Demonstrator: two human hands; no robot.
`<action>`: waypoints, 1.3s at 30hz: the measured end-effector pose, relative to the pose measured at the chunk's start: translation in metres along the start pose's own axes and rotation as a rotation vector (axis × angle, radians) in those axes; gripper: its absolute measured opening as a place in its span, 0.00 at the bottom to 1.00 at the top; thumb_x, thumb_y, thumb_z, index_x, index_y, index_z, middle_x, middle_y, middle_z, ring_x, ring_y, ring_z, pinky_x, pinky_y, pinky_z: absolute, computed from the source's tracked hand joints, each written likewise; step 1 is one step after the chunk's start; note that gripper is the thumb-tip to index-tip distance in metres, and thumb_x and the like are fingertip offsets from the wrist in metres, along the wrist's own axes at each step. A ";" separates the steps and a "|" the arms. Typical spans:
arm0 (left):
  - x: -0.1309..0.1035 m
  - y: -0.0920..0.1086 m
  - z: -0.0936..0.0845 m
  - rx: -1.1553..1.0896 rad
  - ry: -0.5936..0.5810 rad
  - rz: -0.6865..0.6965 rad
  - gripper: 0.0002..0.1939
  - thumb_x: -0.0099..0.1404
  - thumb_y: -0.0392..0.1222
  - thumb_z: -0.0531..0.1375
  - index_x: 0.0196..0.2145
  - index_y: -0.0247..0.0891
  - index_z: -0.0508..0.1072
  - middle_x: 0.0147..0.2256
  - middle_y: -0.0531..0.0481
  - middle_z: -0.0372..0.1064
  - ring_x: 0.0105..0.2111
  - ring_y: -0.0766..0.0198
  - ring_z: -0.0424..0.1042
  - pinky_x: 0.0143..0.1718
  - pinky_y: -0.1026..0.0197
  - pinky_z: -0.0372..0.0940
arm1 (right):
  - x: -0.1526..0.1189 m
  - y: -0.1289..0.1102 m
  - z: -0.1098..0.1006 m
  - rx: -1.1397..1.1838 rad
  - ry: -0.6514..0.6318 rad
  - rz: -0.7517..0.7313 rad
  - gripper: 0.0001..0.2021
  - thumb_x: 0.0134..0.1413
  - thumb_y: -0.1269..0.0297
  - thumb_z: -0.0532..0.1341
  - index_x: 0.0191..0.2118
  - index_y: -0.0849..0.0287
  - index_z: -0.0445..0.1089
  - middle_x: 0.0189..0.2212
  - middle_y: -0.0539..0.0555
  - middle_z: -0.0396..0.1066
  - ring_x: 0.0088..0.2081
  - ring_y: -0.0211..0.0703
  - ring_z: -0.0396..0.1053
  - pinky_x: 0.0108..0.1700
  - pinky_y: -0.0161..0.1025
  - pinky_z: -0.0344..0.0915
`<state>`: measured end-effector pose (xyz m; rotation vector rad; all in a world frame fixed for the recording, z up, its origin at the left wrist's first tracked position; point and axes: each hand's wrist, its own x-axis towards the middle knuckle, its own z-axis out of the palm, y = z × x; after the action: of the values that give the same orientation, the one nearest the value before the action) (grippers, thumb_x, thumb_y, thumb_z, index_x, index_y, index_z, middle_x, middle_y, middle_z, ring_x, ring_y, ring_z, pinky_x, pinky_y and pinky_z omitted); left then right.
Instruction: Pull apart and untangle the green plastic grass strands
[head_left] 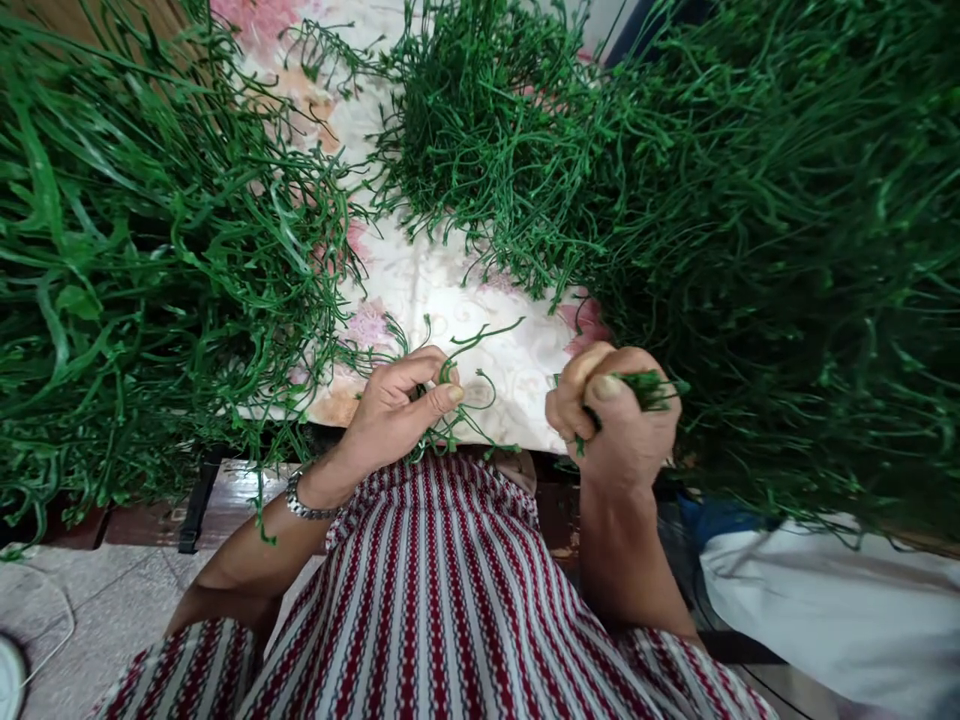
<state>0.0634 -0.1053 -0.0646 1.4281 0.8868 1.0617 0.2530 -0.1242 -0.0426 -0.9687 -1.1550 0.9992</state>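
Observation:
My left hand (409, 400), with a metal watch band on its wrist, pinches a thin green stem (487, 333) between thumb and fingertips. The stem's branched tip points up and to the right, above the table's near edge. Several more stems (450, 435) hang or lie just beneath these fingers; I cannot tell whether the hand holds them too. To the right, my right hand (619, 410) is closed in a fist around a small bunch of green stems (651, 388). Their ends poke out by the thumb, and the rest is hidden in the palm.
A floral cloth (450, 275) covers the table. Large heaps of green stems lie at the left (150, 260), at the back middle (487, 130) and along the right (810, 270). A white cloth-like thing (825, 600) is at the lower right.

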 end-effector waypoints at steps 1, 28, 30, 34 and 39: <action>0.000 0.001 0.001 0.019 -0.007 0.016 0.10 0.59 0.40 0.59 0.22 0.35 0.68 0.24 0.51 0.62 0.28 0.67 0.61 0.31 0.63 0.56 | -0.001 0.001 0.002 -0.098 -0.046 -0.041 0.09 0.50 0.65 0.61 0.25 0.58 0.58 0.24 0.47 0.62 0.18 0.29 0.56 0.19 0.31 0.56; -0.005 -0.013 0.020 -0.193 0.166 -0.002 0.07 0.57 0.40 0.60 0.23 0.37 0.71 0.24 0.52 0.60 0.28 0.67 0.60 0.30 0.64 0.55 | -0.025 0.033 0.027 -0.520 -0.301 -0.079 0.06 0.53 0.69 0.58 0.38 0.59 0.64 0.35 0.54 0.67 0.38 0.38 0.67 0.41 0.36 0.64; -0.004 -0.011 0.021 -0.268 0.172 -0.017 0.07 0.57 0.39 0.60 0.23 0.37 0.71 0.24 0.52 0.60 0.28 0.68 0.60 0.30 0.64 0.55 | -0.026 0.034 0.028 -0.491 -0.273 -0.064 0.04 0.53 0.68 0.58 0.36 0.59 0.63 0.31 0.52 0.66 0.33 0.36 0.66 0.36 0.35 0.63; -0.001 -0.004 0.022 -0.499 0.179 -0.158 0.08 0.57 0.38 0.59 0.22 0.36 0.70 0.24 0.52 0.60 0.27 0.68 0.60 0.29 0.64 0.55 | -0.025 0.032 0.030 -0.447 -0.326 -0.097 0.03 0.53 0.69 0.58 0.33 0.59 0.62 0.26 0.49 0.63 0.28 0.34 0.62 0.32 0.33 0.61; -0.001 0.001 0.024 -0.671 0.174 -0.262 0.11 0.54 0.41 0.61 0.18 0.35 0.68 0.22 0.52 0.59 0.26 0.68 0.59 0.30 0.64 0.56 | -0.021 0.033 0.029 -0.345 -0.401 -0.156 0.04 0.53 0.68 0.58 0.31 0.58 0.60 0.26 0.48 0.60 0.27 0.33 0.60 0.30 0.33 0.59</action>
<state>0.0853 -0.1142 -0.0643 0.6530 0.7154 1.1472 0.2186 -0.1333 -0.0752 -0.9509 -1.7541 0.9076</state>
